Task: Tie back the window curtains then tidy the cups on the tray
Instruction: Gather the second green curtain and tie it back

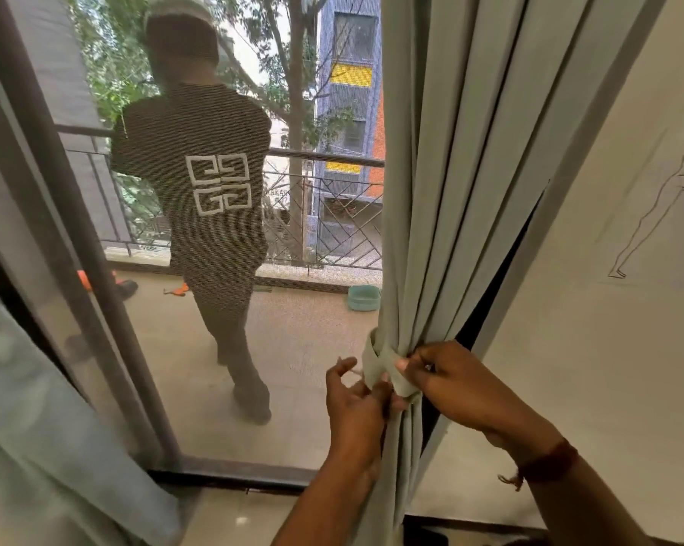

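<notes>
At lower centre the curtain (442, 199), seemingly soft and light, is bunched in a limp tie (381, 362), pinched by left hand (352, 407) and right hand (454, 384) at its ends, likely the best hold.

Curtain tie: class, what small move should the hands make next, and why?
Probably pull the tie snug with the right hand while the left hand steadies the wrap. The tie already circles the gathered curtain, yet looks loose and slanted, with both hands pinching it.

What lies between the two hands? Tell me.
The gathered green curtain, wrapped by its tieback band, lies between the left hand and right hand, seen in head view.
</notes>
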